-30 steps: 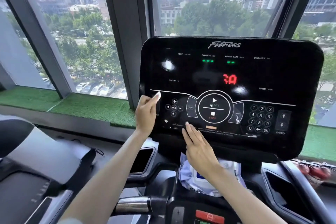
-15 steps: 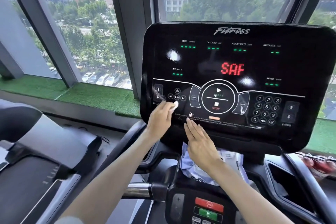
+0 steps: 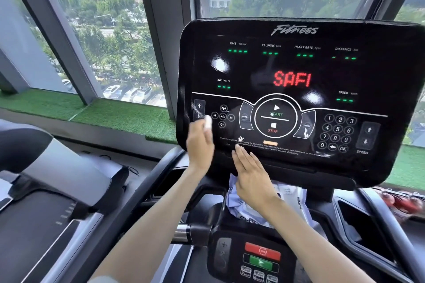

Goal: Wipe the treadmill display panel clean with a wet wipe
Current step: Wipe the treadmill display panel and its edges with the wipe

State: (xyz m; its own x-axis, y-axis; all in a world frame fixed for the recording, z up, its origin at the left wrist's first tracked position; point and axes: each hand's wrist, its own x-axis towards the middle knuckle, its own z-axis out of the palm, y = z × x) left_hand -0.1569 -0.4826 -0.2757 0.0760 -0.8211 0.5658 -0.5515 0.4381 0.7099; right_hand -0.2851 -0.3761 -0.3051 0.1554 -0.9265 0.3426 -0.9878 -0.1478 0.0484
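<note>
Head view puts the treadmill display panel (image 3: 299,64) before you, filling the frame from 12 to 3 o'clock. It is black and glossy, with red letters reading SAFI at its middle and green dashes under the readout labels. Your left hand (image 3: 200,145) is up at the panel's 8 o'clock corner, its fingers curled and pinching a small folded white wet wipe (image 3: 208,123). The wipe sits against the glass just beside the incline arrow keys (image 3: 199,110). That hand is blurred, so you cannot tell how many fingers share the pinch. Your right hand (image 3: 251,177) lies at the panel's 6 o'clock edge, fingers straight and pressed together, their tips touching the strip of small printed text below the START/STOP ring (image 3: 276,117). Under that wrist, a white and blue pack of wipes (image 3: 292,197) rests just below the panel. At the frame's 6 o'clock sit a red button (image 3: 262,249) and a green button (image 3: 261,263). White smears (image 3: 304,133) show at the panel's 4 o'clock.
</note>
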